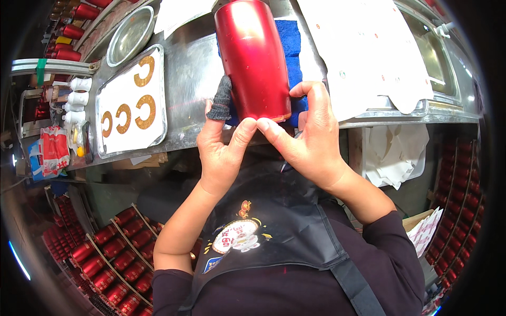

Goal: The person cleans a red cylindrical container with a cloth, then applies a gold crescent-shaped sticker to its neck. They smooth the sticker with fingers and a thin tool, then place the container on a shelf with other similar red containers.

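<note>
Gleaming steel bench (184, 73) amid stacked red cans (113, 253)

A steel workbench (190, 68) stands above crates of red cans (113, 258) on the floor.

Place: a small factory workshop | Signs: a metal workbench (190, 68) with a tray of gold curved stickers (129, 102) at the left | sheets of white backing paper (369, 47) at the far right | many same red metal cups (113, 253) in rows near left.
</note>
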Tool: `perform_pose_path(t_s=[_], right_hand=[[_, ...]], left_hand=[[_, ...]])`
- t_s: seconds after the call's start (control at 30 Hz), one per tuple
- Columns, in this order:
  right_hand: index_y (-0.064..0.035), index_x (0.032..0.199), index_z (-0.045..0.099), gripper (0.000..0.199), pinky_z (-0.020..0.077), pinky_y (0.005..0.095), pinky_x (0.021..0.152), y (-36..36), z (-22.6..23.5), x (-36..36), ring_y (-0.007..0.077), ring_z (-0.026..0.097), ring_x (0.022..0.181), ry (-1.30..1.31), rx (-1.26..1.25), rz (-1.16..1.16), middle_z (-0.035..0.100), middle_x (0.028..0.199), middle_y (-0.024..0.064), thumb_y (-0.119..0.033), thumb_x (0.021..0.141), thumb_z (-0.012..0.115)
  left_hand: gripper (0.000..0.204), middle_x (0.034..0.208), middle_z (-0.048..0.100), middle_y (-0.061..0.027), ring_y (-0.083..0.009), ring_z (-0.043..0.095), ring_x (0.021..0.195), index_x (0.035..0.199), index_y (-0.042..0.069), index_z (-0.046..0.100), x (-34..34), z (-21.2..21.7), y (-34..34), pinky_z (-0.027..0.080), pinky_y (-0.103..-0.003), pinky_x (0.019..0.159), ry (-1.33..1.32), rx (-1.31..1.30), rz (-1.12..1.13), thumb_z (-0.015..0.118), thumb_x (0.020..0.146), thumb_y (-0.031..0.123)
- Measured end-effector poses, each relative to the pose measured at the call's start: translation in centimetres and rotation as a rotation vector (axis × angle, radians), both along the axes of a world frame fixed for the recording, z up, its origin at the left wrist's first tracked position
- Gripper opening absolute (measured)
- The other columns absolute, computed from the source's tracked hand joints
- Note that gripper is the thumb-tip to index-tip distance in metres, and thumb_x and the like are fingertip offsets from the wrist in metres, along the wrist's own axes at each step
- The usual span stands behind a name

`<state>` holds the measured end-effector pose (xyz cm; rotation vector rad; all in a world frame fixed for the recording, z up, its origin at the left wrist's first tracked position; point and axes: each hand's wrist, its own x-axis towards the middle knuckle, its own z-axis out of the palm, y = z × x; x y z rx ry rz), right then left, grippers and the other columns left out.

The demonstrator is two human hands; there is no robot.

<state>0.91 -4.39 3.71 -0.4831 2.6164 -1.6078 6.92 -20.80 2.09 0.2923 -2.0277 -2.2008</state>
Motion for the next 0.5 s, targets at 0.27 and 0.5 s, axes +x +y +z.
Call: perform_pose_path(t_s=[0.27, 0.5], right_hand=[[-0.0002, 0.109, 0.051, 0.050, 0.0485, 0.0432, 0.077, 0.2, -0.6, -0.1, 0.0352, 0.058, 0.089, -0.018, -0.059, 0.002, 0.057, 0.100, 0.0171, -0.031, 0.081, 0.079], [0.0000, 0.113, 0.053, 0.037, 0.0480, 0.0351, 0.069, 0.7, -0.8, -0.1, 0.0233, 0.058, 0.077, -0.164, -0.152, 0.023, 0.056, 0.100, 0.0133, -0.018, 0.087, 0.072]], left_hand=[[0.039, 0.121, 0.060, -0.0052, -0.0130, 0.057, 0.107, 0.129, 0.000, 0.058, -0.2, -0.3, 1.3, 0.046, -0.028, 0.095, 0.038, 0.013, 0.110, 0.070, 0.093, 0.007], [0.036, 0.118, 0.061, -0.0057, -0.0148, 0.055, 0.109, 0.125, 0.000, 0.062, -0.3, -0.6, 1.7, 0.043, -0.030, 0.098, 0.066, -0.090, 0.142, 0.072, 0.092, 0.009]])
